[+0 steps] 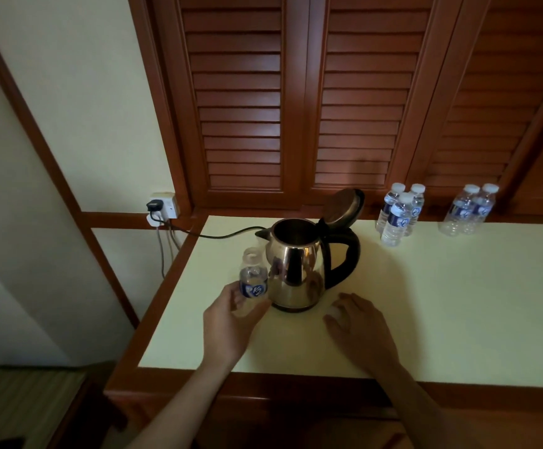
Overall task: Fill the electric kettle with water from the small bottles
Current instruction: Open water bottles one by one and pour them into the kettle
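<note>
Left hand point(231, 315) nearest, front-left over table point(425, 303): fingers and thumb curled round lower part of open bottle point(253, 283). Holds it upright, neck uncapped, just left of kettle point(296, 270); touching it or not, can't tell. Clear plastic, blue label, water level unreadable. Right hand point(357, 325): palm down on table, just front-right of kettle, fingers bent over small white thing point(336, 311); can't tell whether pinching it or merely lying over it. Kettle mid-table, steel, lid point(344, 205) flipped up and back, mouth open, black handle point(351, 251) facing right, spout rear-left. Inside dark, fill level unreadable. Cord point(224, 235) from behind kettle to plug in wall socket point(164, 205) on left. Back right of table: three capped bottles point(398, 218) clustered, then two capped bottles point(469, 212) further right, well apart from kettle. Louvred wooden doors point(296, 92) behind.
</note>
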